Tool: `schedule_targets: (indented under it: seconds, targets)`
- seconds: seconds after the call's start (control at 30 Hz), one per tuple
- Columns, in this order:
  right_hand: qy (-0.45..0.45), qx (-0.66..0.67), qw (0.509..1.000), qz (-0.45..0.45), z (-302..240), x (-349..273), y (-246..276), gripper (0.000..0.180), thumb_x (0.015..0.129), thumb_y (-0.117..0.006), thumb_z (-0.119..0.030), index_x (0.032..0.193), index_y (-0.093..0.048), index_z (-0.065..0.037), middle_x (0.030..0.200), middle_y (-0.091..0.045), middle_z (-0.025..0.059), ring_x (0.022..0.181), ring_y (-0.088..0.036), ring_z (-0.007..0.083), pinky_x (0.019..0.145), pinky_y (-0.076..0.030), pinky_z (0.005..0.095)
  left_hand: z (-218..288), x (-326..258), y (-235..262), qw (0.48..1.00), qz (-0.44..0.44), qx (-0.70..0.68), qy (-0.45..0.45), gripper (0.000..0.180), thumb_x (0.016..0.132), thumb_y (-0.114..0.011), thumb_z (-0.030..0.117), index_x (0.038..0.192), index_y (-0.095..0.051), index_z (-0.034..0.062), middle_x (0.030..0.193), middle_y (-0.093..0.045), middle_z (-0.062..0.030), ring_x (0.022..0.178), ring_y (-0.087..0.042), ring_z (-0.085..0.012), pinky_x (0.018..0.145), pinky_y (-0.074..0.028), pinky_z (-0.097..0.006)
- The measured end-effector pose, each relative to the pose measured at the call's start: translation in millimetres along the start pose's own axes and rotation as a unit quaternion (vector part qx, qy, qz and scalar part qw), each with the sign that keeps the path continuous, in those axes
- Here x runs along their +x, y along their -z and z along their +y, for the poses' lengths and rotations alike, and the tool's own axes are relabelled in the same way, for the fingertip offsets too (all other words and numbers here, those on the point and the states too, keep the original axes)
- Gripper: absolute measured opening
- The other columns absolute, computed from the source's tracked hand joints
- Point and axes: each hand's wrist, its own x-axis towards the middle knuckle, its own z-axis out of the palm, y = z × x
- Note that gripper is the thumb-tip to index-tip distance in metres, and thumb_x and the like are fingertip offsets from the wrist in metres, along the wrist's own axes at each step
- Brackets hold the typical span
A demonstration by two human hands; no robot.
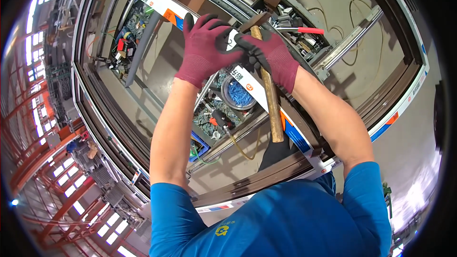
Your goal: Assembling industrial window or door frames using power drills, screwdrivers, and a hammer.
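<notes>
Both my hands wear maroon gloves with dark fingertips and meet over a long frame bar (254,90) covered in white printed film. My left hand (204,50) lies on the bar with its fingers spread and its thumb reaching toward the right hand. My right hand (273,57) is closed around a hammer (272,107). The wooden handle runs down toward my body, and the dark metal head sticks out beyond the hand. The fingertips of both hands nearly touch; whether a small part sits between them is hidden.
Below the bar stand a round tub of blue screws (239,94), a tray of loose metal fasteners (202,119) and a power driver (222,119). A red-handled tool (304,30) lies among hardware at the far right. Brown frame profiles (381,100) surround the work; a hose (245,154) trails nearby.
</notes>
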Motion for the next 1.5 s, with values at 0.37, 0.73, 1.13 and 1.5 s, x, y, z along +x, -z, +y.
schedule_targets:
  seconds: [0.37,0.73,1.13,1.5]
  targets:
    - [-0.004,-0.057,0.996,0.071,5,6,-3,0.051,0.083,-0.090,-0.034,0.106,-0.065,0.004,0.078,-0.068,0.0065,0.058,-0.062,0.0113,0.050,-0.047,0.0265,-13,0,16,0.995,-0.008,-0.083,-0.052,0.094,0.052,-0.094,0.047,0.135,-0.067,0.0137,0.143,-0.061,-0.0075,0.146,-0.043,-0.0361,0.126,-0.016,-0.062]
    - [0.007,0.010,0.999,0.032,7,5,-1,0.037,0.088,-0.086,-0.028,0.100,-0.069,0.002,0.077,-0.070,0.0071,0.055,-0.061,0.0100,0.046,-0.045,0.0234,5,-7,6,0.997,0.066,-0.016,-0.040,0.082,0.061,-0.094,0.045,0.132,-0.069,0.0123,0.142,-0.063,-0.0081,0.145,-0.046,-0.0340,0.125,-0.020,-0.054]
    - [0.008,-0.028,1.000,-0.004,-1,-4,2,0.038,0.089,-0.084,-0.037,0.099,-0.071,-0.003,0.075,-0.068,0.0018,0.055,-0.060,0.0074,0.046,-0.044,0.0219,-2,0,-5,0.998,0.009,0.046,-0.037,0.046,0.073,-0.081,0.043,0.104,-0.075,0.0098,0.111,-0.070,-0.0066,0.124,-0.058,-0.0321,0.122,-0.020,-0.061]
    - [0.006,-0.087,0.996,0.020,-56,-78,43,0.041,0.101,-0.066,-0.039,0.124,-0.067,-0.006,0.089,-0.068,0.0035,0.064,-0.061,0.0095,0.057,-0.051,0.0265,-6,-2,-6,0.998,0.011,0.046,-0.040,0.047,0.073,-0.083,0.041,0.107,-0.075,0.0081,0.114,-0.070,-0.0092,0.124,-0.058,-0.0333,0.123,-0.022,-0.059]
